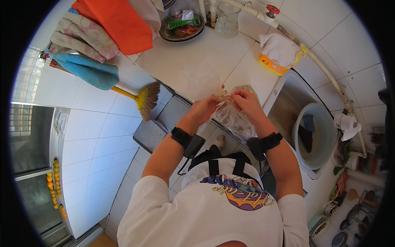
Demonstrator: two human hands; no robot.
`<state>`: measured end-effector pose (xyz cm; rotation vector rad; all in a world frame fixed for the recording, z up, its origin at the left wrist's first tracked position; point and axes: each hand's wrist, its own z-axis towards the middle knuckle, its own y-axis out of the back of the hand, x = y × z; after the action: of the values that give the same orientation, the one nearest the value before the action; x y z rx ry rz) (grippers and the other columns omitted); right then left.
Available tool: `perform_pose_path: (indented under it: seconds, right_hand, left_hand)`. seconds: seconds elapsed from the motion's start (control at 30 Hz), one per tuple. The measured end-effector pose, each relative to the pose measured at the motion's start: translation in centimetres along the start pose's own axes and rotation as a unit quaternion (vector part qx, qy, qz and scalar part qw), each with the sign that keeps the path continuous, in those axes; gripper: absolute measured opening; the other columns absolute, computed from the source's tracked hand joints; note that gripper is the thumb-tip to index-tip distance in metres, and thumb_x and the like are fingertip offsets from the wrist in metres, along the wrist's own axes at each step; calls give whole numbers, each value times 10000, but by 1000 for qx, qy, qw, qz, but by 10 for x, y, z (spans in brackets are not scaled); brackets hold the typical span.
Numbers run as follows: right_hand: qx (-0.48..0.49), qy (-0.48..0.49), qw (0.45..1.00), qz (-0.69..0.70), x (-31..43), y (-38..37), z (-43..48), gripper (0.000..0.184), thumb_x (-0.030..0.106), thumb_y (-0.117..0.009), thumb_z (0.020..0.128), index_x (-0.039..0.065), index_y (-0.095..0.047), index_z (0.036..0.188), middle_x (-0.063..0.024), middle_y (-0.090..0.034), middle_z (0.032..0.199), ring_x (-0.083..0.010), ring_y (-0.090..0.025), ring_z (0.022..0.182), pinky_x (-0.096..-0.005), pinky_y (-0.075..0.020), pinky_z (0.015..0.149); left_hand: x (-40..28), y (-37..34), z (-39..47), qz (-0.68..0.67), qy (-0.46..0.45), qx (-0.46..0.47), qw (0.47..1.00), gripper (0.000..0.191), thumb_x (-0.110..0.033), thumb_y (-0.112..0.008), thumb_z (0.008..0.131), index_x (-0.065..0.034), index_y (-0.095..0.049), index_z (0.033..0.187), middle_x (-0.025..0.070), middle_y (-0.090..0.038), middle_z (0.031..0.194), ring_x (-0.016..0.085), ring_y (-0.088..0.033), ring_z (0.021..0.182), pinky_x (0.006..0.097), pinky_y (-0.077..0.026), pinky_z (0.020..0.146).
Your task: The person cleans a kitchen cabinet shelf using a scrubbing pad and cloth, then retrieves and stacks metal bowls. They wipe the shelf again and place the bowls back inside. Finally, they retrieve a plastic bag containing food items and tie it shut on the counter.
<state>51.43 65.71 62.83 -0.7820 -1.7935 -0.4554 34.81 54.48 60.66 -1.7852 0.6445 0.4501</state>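
A clear plastic bag (236, 119) with something inside that I cannot make out hangs below my hands at the edge of the white tiled counter (197, 64). My left hand (203, 108) pinches the gathered neck of the bag from the left side. From the right, my right hand (246, 102) grips the same twisted neck with thumb and fingers. The two hands are close together, with loose plastic ends sticking out between them. Black straps with small boxes are around both wrists.
On the right is a sink (282, 89) holding a grey basin (331, 136). A cloth lies over an orange-yellow container (273, 65) beside it. A glass jug (227, 21) and a plate with a green peeler (184, 23) stand at the back. A yellow broom (142, 102) hangs at the left.
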Motion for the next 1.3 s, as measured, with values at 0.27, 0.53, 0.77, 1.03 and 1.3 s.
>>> perform_pose_path:
  seconds: [0.27,0.53,0.77,1.03,1.3]
  right_hand:
    - [-37,32,992,-116,17,-3,-8,366,339,-711,847,-10,-680,952,-72,-682,896,-139,-625,825,-266,-490,735]
    - [38,-130,987,83,17,6,23,311,346,-649,900,38,-661,944,0,-581,754,-63,-446,599,-205,-376,546]
    - [29,-47,970,237,14,1,26,262,285,-598,943,30,-617,998,31,-498,744,-37,-391,565,-195,-322,491]
    - [-34,-52,966,249,15,15,-12,295,285,-515,1001,29,-637,920,14,-548,781,-66,-443,594,-206,-373,528]
    - [48,370,899,-230,23,-41,-61,168,151,-583,921,36,-640,812,-66,-542,748,-215,-567,685,-334,-451,596]
  left_hand:
    - [4,-5,7,61,-35,-19,997,360,-72,-463,953,-22,-482,1310,108,-533,1306,214,-543,1163,368,-445,1025]
    - [0,-8,7,272,-38,-14,961,483,-51,-637,869,-52,-500,1332,61,-557,1270,185,-560,1140,350,-466,996]
    - [-2,-18,6,244,-64,-42,967,412,-191,-651,908,-33,-544,1273,78,-611,1195,207,-602,1087,350,-515,938]
    - [-10,-21,16,201,-46,-114,972,352,-244,-669,903,54,-628,1085,130,-692,983,183,-680,854,299,-577,732]
    - [0,-35,30,208,-39,-135,968,223,-136,-700,862,37,-654,994,111,-690,845,194,-694,758,312,-573,612]
